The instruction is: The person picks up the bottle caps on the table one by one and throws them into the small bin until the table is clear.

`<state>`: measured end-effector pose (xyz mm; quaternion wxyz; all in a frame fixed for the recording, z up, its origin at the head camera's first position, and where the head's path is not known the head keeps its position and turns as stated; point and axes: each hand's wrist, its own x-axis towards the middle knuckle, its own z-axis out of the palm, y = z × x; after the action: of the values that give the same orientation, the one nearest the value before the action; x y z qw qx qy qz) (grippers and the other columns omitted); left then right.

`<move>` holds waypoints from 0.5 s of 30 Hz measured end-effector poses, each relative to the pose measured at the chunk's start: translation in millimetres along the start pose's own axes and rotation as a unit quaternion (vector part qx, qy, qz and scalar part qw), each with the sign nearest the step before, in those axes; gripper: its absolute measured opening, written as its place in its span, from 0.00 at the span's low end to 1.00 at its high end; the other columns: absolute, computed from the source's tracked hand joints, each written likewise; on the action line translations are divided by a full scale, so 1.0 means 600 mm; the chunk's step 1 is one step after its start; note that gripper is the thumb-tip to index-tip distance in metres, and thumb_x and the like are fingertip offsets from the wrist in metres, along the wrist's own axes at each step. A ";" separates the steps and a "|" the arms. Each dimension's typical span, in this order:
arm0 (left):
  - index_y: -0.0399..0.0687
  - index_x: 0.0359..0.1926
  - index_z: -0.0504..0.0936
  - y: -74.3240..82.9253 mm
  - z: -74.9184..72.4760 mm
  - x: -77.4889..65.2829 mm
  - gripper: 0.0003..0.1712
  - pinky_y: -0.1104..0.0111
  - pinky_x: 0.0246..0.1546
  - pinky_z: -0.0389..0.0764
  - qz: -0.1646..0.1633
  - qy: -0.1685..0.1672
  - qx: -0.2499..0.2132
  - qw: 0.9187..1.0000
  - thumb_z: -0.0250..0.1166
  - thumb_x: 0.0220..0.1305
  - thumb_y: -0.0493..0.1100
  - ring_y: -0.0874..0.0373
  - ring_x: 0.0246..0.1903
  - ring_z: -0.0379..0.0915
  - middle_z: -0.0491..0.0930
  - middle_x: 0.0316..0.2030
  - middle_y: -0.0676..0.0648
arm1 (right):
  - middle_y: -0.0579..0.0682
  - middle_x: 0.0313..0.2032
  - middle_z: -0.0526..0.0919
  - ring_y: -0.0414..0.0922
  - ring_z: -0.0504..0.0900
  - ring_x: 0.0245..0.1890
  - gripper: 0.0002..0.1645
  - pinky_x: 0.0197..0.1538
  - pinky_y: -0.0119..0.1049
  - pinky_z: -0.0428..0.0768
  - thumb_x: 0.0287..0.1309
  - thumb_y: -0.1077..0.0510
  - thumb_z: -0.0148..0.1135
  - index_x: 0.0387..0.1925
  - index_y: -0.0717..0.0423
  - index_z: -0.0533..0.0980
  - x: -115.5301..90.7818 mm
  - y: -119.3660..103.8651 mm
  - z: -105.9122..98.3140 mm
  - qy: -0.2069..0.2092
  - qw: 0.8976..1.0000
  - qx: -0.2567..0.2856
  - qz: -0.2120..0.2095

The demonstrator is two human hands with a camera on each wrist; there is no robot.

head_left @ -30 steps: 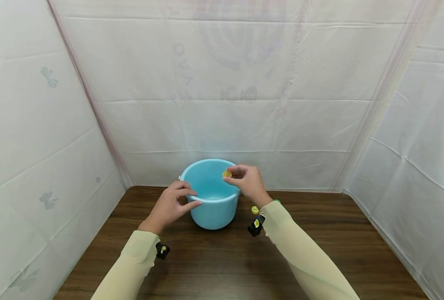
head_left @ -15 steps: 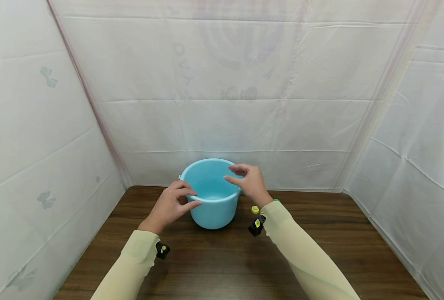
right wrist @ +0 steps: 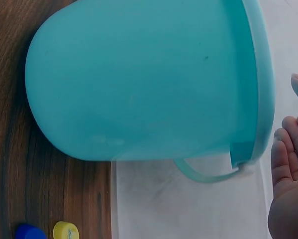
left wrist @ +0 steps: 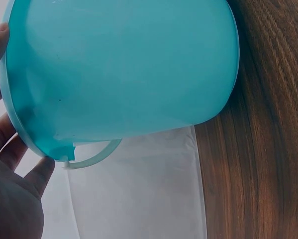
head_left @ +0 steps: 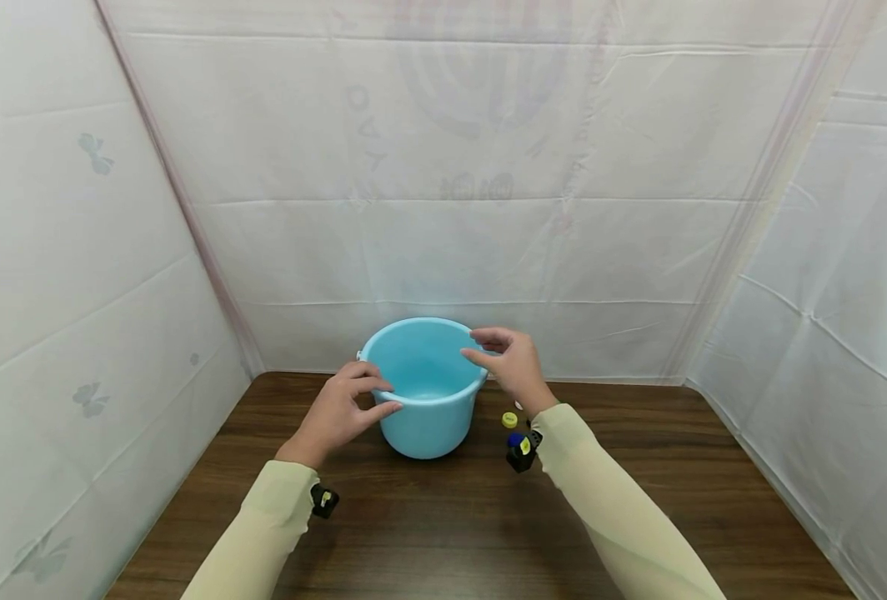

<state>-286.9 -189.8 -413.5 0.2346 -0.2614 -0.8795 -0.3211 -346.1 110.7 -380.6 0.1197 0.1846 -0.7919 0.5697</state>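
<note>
Creased white sheeting (head_left: 301, 250) closes off the back and both sides of your dark wooden table (head_left: 413, 533), and the blue bucket (head_left: 426, 429) stands upright on it, mouth up, near the far edge. Your left hand (head_left: 342, 406) holds its near left rim, fingers over the lip and thumb lower on the front, with only a narrow gap between them. Your right hand (head_left: 514, 362) is beside the right part of the mouth, thumb and fingers wide apart with nothing between them; the right wrist view shows it apart from the rim. By the look of it, you are gathering small caps into the bucket and are not finished: outside it, to the right, lie a yellow cap (head_left: 509, 420), a blue cap (head_left: 515, 439) partly behind your right wrist camera (head_left: 522, 457), and a small white piece (head_left: 518, 405) too hidden by your arm to name. You can't tell how many are already in, since the near wall hides part of the bucket floor and no cap shows on the rest. For moving, the back is your tight side, with the sheeting close behind the bucket; the roomier ways seem to be towards you and out to the right, where your hand could drop down to the caps without crossing the rim.
</note>
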 end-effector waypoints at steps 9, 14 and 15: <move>0.56 0.39 0.91 -0.003 0.000 0.000 0.12 0.53 0.57 0.83 -0.005 -0.005 0.000 1.000 0.80 0.55 0.53 0.58 0.49 0.72 0.79 0.44 0.56 | 0.60 0.54 0.86 0.54 0.85 0.55 0.27 0.59 0.46 0.85 0.59 0.49 0.76 0.54 0.61 0.83 -0.006 0.010 -0.021 0.018 1.000 -0.009 0.001; 0.56 0.39 0.91 -0.003 0.001 0.000 0.12 0.51 0.57 0.83 0.005 0.002 0.002 1.000 0.80 0.54 0.52 0.57 0.49 0.73 0.80 0.44 0.55 | 0.61 0.54 0.86 0.57 0.84 0.56 0.28 0.59 0.46 0.85 0.57 0.48 0.77 0.53 0.61 0.84 -0.011 0.029 -0.031 0.028 0.999 -0.014 -0.003; 0.56 0.39 0.91 -0.003 0.001 0.000 0.12 0.50 0.57 0.83 0.006 0.002 0.001 1.000 0.80 0.54 0.52 0.57 0.49 0.73 0.80 0.44 0.55 | 0.61 0.55 0.85 0.58 0.84 0.56 0.28 0.59 0.45 0.85 0.58 0.48 0.77 0.54 0.62 0.83 -0.013 0.033 -0.032 0.029 0.999 -0.014 -0.003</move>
<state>-288.1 -190.6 -414.7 0.2391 -0.2657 -0.8778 -0.3190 -348.0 135.8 -394.1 0.1475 0.1686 -0.7955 0.5630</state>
